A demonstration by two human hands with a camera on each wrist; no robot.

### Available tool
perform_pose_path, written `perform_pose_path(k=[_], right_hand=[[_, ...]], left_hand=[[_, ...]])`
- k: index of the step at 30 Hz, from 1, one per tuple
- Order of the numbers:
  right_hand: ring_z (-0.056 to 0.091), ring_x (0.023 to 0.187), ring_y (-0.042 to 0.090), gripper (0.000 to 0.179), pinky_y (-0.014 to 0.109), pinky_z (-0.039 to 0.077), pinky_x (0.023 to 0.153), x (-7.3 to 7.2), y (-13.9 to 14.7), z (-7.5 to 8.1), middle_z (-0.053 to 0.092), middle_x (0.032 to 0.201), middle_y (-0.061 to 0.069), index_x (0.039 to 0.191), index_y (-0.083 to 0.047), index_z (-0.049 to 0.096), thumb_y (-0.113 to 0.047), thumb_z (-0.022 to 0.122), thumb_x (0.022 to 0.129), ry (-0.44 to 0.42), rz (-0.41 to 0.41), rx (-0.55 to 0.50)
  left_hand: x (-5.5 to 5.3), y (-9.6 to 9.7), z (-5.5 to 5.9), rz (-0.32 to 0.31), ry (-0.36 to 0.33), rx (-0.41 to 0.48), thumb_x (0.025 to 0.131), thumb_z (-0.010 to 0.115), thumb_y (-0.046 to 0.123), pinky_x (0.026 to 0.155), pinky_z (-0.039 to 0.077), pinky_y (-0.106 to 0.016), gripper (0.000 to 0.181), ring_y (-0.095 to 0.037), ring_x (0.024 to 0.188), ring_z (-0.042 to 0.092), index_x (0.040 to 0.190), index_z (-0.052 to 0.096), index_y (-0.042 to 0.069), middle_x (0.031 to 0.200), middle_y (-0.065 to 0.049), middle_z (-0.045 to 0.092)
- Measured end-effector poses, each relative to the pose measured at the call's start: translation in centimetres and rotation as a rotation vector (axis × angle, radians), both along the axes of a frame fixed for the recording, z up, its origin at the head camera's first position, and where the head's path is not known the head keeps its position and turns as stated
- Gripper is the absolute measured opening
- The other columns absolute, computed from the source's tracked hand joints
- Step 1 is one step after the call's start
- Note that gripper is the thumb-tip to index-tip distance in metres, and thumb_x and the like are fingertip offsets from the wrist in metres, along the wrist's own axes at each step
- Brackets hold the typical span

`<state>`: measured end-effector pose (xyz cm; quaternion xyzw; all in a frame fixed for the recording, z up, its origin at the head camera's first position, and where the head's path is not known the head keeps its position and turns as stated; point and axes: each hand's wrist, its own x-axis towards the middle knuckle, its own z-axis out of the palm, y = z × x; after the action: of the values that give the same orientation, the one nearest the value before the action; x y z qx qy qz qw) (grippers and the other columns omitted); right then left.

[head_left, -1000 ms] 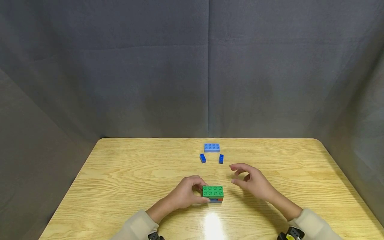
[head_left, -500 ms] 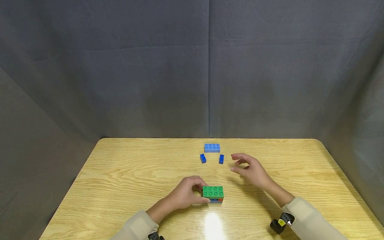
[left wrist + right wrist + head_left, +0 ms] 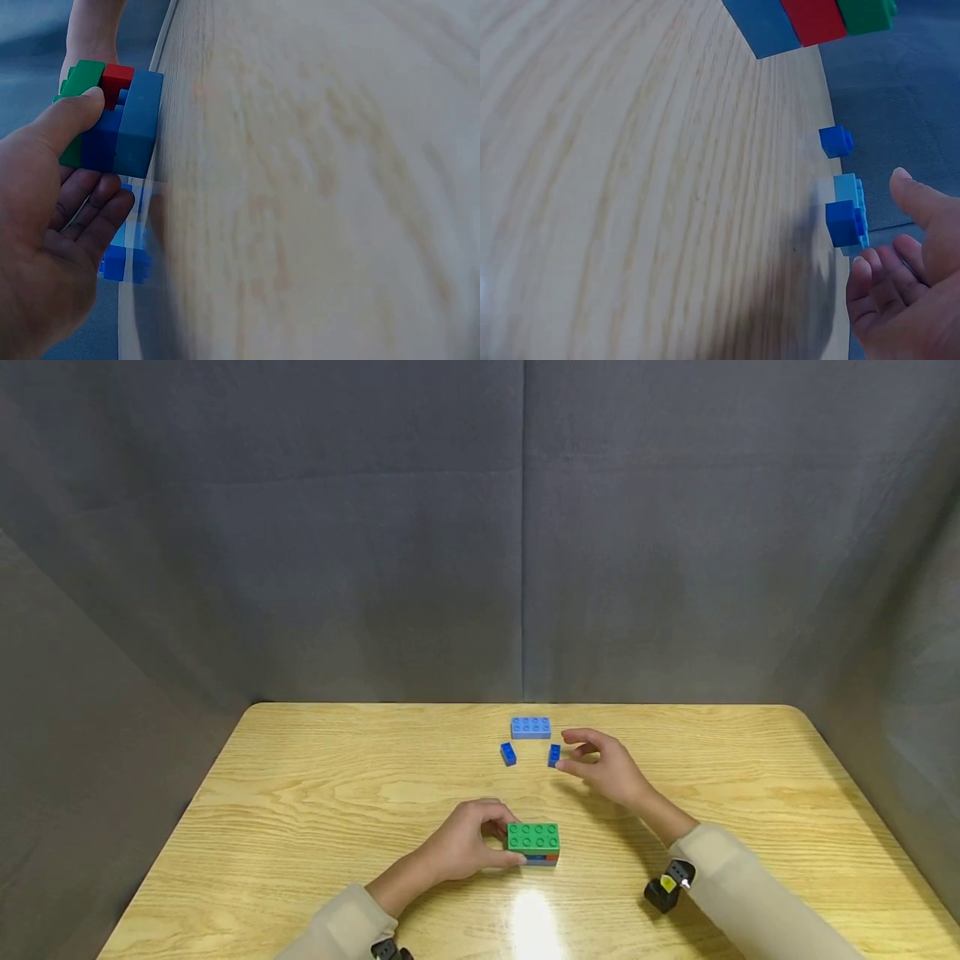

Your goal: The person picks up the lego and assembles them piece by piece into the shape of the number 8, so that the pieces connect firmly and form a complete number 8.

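Note:
My left hand (image 3: 467,843) grips the left end of a stack of toy bricks on the table, thumb at the near side. On top of the stack is a green brick (image 3: 533,837); in the left wrist view a red brick (image 3: 118,81) and a dark blue brick (image 3: 101,141) lie between it and a lighter blue brick (image 3: 139,124). My right hand (image 3: 606,768) is beside a small dark blue brick (image 3: 554,755), thumb and fingers spread apart, holding nothing. In the right wrist view that small brick (image 3: 843,223) lies just beyond the fingers.
Another small dark blue brick (image 3: 508,754) lies to the left of the first. Behind both sits a lighter blue long brick (image 3: 530,728) with studs up. The wooden table (image 3: 337,777) ends at a grey curtain (image 3: 375,568).
My right hand has moved forward and left, to the small dark blue brick on the right. The left hand and the brick stack have stayed in place.

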<state>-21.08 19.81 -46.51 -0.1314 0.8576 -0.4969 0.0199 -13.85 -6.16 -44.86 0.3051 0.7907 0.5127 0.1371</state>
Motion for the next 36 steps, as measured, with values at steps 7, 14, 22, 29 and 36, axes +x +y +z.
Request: perform_pose_path(k=[7,14,22,29,36], right_hand=[[0.057,0.098,0.026,0.055,0.033,0.050,0.076,-1.3,-0.3,-2.0,0.058,0.123,0.014,0.128,-0.004,0.055,-0.026,0.074,0.081,-0.026,-0.037,0.018],[0.053,0.085,0.019,0.051,0.027,0.047,0.070,-1.8,-1.0,-2.5,0.061,0.114,0.010,0.126,-0.005,0.057,-0.020,0.075,0.080,-0.026,-0.059,0.053],[0.050,0.077,0.017,0.049,0.028,0.042,0.064,-2.0,-1.6,-2.9,0.062,0.101,0.007,0.123,-0.005,0.060,-0.017,0.076,0.079,-0.023,-0.075,0.105],[0.049,0.076,0.017,0.043,0.028,0.042,0.064,-1.9,-1.5,-3.2,0.061,0.096,0.005,0.119,-0.007,0.063,-0.015,0.076,0.080,-0.007,-0.095,0.133],[0.050,0.075,0.017,0.038,0.028,0.042,0.064,-1.9,-1.4,-3.5,0.062,0.096,0.005,0.115,-0.008,0.065,-0.016,0.075,0.080,0.007,-0.109,0.149]], left_hand=[[0.0,0.1,-0.2,0.002,-0.004,-0.006,0.073,0.079,0.006,0.075,0.055,-0.036,0.023,-0.026,0.081,0.063,0.092,0.067,0.003,0.088,-0.006,0.061],[-0.9,0.0,-2.8,0.013,0.012,-0.022,0.073,0.081,0.015,0.074,0.055,-0.029,0.024,-0.016,0.080,0.062,0.092,0.066,0.012,0.088,0.002,0.061],[-1.2,-0.3,-3.9,-0.021,0.021,0.010,0.073,0.081,0.025,0.072,0.054,-0.024,0.026,-0.009,0.078,0.062,0.094,0.066,0.018,0.088,0.006,0.060],[-1.2,-0.2,-3.9,-0.026,0.061,-0.032,0.073,0.080,0.029,0.071,0.053,-0.022,0.026,-0.009,0.078,0.062,0.092,0.064,0.019,0.087,0.009,0.060],[-1.2,-0.2,-4.1,-0.031,0.058,-0.027,0.073,0.081,0.027,0.072,0.053,-0.022,0.027,-0.008,0.079,0.062,0.093,0.064,0.019,0.088,0.009,0.060]])
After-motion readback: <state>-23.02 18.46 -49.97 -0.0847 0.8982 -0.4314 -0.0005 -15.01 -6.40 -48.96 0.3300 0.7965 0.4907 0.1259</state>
